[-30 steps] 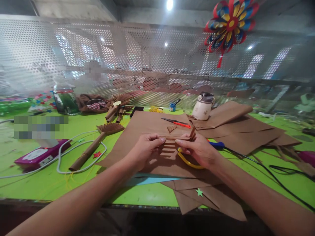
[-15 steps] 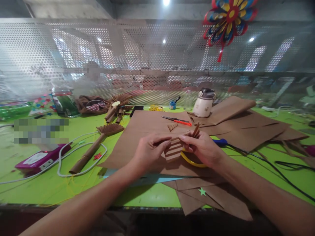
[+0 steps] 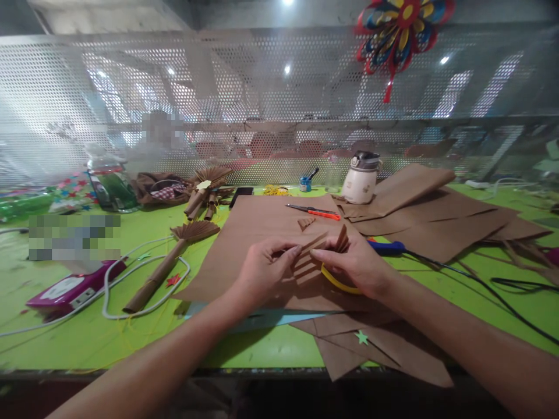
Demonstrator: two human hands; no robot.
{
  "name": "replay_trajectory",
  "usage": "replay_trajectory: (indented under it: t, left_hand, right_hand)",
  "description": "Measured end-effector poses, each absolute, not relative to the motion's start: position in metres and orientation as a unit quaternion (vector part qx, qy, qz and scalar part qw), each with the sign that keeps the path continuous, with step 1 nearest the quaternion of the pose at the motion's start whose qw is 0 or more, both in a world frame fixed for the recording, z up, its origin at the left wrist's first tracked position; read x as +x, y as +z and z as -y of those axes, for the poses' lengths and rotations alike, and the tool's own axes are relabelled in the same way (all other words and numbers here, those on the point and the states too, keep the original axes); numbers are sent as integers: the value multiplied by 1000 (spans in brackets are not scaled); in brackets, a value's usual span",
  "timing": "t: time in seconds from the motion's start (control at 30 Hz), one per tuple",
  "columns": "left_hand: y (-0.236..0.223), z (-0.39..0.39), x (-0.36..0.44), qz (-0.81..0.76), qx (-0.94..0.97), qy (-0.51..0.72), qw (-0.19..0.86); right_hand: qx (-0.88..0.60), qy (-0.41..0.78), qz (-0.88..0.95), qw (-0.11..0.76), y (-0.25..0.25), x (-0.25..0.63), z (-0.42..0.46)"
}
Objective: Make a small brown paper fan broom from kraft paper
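Observation:
Between my hands is a strip of brown paper folded in pleats (image 3: 308, 263), raised over a large brown paper sheet (image 3: 257, 227). My left hand (image 3: 267, 263) pinches its left edge between thumb and fingers. On the other side my right hand (image 3: 356, 262) grips the pleats, with a folded part standing up by its fingers. Beneath the right hand shows a yellow loop (image 3: 338, 282), partly hidden. A small pleated paper piece (image 3: 306, 223) and a red-handled craft knife (image 3: 314, 211) lie on the sheet beyond.
A rolled paper stem with a fan top (image 3: 152, 278) lies left, near a purple power strip (image 3: 72, 291) and white cable. A blue-handled tool (image 3: 386, 248) with a black cord is right. Brown sheets (image 3: 437, 215) and a cream jug (image 3: 358, 180) stand behind; paper scraps (image 3: 345, 355) overhang the front edge.
The pleated strip has tilted, and its upper edge now slants up to the right. My right thumb has slid slightly left along it; both hands keep their hold.

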State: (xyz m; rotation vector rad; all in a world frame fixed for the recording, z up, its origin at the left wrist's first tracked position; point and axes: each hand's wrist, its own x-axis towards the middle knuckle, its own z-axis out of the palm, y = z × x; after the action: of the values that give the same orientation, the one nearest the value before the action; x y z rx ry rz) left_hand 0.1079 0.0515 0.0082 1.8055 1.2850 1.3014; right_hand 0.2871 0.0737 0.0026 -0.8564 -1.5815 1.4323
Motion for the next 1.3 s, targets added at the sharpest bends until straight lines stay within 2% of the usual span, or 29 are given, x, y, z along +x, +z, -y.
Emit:
replay_trajectory:
  t: [0.3,0.57,0.9,1.07,1.2,1.3]
  left_hand:
    - [6,-47,111,-467,700,444,306]
    - [2,-49,108,-455,706,450,302]
    - [2,-52,109,-472,625,415,463]
    - [5,-51,108,-491,637,414,427]
    - [0,-51,107,-492,700,384,347]
    - [-2,-50,106,-485,727,360,325]
  right_hand:
    - [-359,542,637,413,-1,286,-76]
    - [-311,593,584,458,4,289,-82]
    - [-338,562,608,449,7,290,-79]
    - [-362,519,670,387,3,288,-77]
    - [-367,510,673,390,2,286,-76]
    - [-370,516,666,391,5,286,-77]
